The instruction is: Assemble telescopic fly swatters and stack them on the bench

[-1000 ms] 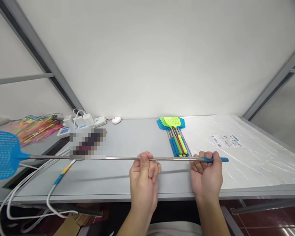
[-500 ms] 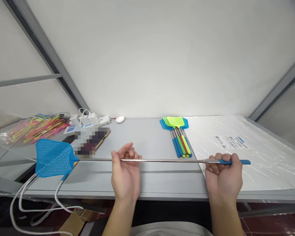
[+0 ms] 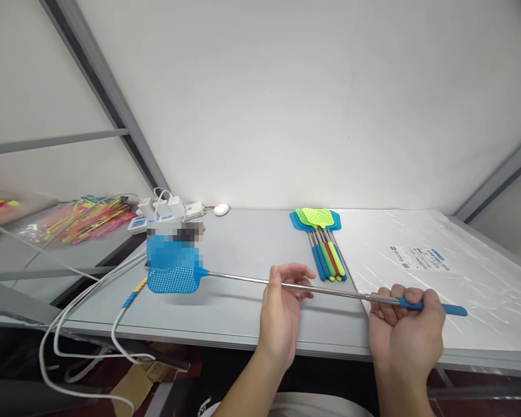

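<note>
A blue fly swatter (image 3: 173, 280) with a telescopic metal shaft spans the view in front of me, its head at the left and its handle at the right. My right hand (image 3: 406, 324), palm up, is closed around the blue handle, whose end sticks out past my thumb. My left hand (image 3: 284, 310) loosely holds the middle of the shaft between thumb and half-curled fingers. The swatter head is above the table, partly covered by a blurred patch. Behind my hands lies a fanned pile of fly swatters (image 3: 325, 255) with blue, green, red and yellow handles.
White wrapped packaging (image 3: 481, 289) with a label covers the right of the grey table (image 3: 243, 243). A power strip (image 3: 156, 220) with plugs and a white round device (image 3: 221, 209) are at the back left. White cables (image 3: 87, 289) hang over the edge. Bagged colourful items (image 3: 91, 220) lie far left.
The swatter's shaft looks shorter, and its head has moved right, towards my hands. My left hand has moved right, closer to my right hand. The handle end now tilts slightly lower.
</note>
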{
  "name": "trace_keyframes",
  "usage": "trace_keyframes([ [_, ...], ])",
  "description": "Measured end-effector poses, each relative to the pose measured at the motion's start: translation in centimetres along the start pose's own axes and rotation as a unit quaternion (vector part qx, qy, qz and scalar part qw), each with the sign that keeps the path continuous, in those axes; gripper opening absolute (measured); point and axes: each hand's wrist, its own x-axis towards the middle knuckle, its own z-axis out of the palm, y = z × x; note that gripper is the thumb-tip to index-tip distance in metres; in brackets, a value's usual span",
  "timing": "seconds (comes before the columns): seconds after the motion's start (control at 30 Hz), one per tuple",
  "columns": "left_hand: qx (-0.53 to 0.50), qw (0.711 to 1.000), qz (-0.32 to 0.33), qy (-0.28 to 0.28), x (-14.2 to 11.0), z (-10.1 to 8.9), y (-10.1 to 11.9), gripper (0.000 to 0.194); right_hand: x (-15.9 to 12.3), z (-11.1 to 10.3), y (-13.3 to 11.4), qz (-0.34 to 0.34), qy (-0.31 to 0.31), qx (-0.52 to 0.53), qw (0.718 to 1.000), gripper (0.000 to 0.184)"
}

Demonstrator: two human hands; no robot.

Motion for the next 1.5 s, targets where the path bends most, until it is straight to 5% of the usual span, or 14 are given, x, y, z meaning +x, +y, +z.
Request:
trace_keyframes([
  [0.17, -0.074, 0.996, 0.034, 0.024, 0.7, -2.0, 2.0, 0.041, 1.4, -0.8, 0.0, -0.017, 0.012, 0.007, 1.000, 0.026],
  [0.4, -0.144, 0.962, 0.152, 0.176, 2.6, -5.3, 5.5, 0.043, 3.1, -1.9, -0.5, -0.009, -0.002, 0.004, 1.000, 0.026],
  [0.6, -0.099, 0.944, 0.190, 0.252, 3.2, -4.6, 4.2, 0.030, 1.2, -0.3, 0.7, -0.005, -0.021, -0.017, 1.000, 0.030],
  [0.77, -0.076, 0.960, 0.133, 0.236, 1.8, -1.6, 0.8, 0.040, -2.1, 1.8, 2.4, 0.004, -0.035, -0.015, 0.999, 0.032],
  [0.93, -0.084, 0.952, 0.137, 0.259, 1.5, -1.3, 0.9, 0.038, -3.6, 2.8, 2.1, -0.067, -0.046, -0.004, 0.997, 0.034],
  [1.27, -0.076, 0.976, 0.078, 0.189, -1.2, 1.8, -1.5, 0.042, -7.1, 4.5, 4.8, 0.097, -0.120, 0.010, 0.988, 0.039],
  [1.4, -0.062, 0.982, 0.081, 0.160, -0.5, 1.0, -0.5, 0.043, -6.8, 4.2, 4.5, 0.124, -0.167, 0.033, 0.978, 0.036],
  [1.5, -0.015, 0.982, 0.106, 0.155, 0.7, -0.6, 0.6, 0.043, -5.5, 2.7, 4.8, 0.163, -0.222, -0.041, 0.960, 0.027],
])
